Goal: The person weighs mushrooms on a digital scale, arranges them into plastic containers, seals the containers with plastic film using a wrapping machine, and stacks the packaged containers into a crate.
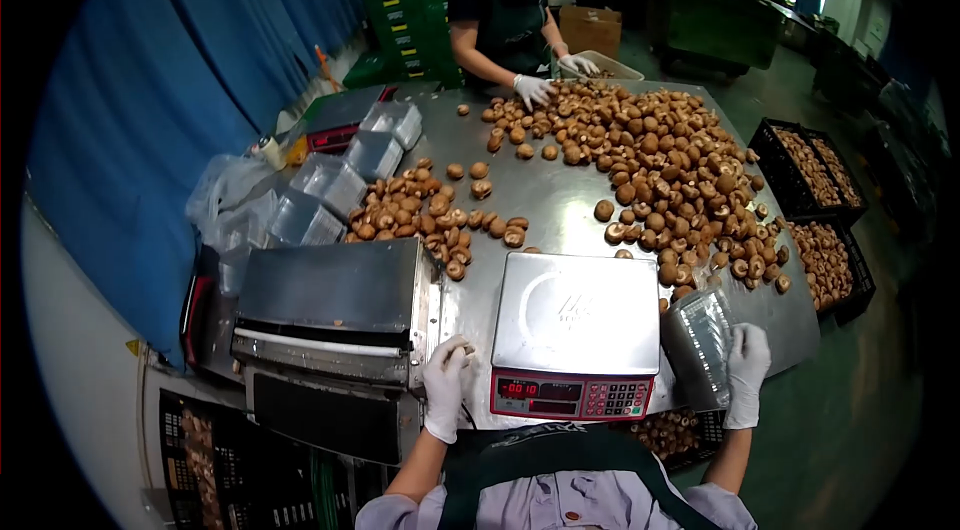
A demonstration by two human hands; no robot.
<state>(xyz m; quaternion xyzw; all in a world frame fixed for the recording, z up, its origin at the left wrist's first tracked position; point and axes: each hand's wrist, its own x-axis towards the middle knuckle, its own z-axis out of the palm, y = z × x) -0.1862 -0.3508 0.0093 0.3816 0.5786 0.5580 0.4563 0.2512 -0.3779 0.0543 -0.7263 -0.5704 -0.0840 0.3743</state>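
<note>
My left hand (pixel 447 385), in a white glove, is beside the left edge of the digital scale (pixel 577 314), its fingers curled; whether anything is in them I cannot make out. The scale's pan is bare and its red display reads about -0010. At the right, my gloved right hand (pixel 747 375) grips the right edge of a stack of clear plastic trays (pixel 698 342), tilted beside the scale. Brown mushrooms (pixel 675 165) are heaped beyond it. To the left of my left hand stands a metal wrapping machine (pixel 335 295).
A smaller mushroom pile (pixel 420 210) lies near more clear trays (pixel 330 182). Across the metal table (pixel 545 215), a co-worker (pixel 500 20) in white gloves touches mushrooms. Black crates (pixel 845 275) of mushrooms stand at the right. Blue curtains (pixel 150 120) hang at the left.
</note>
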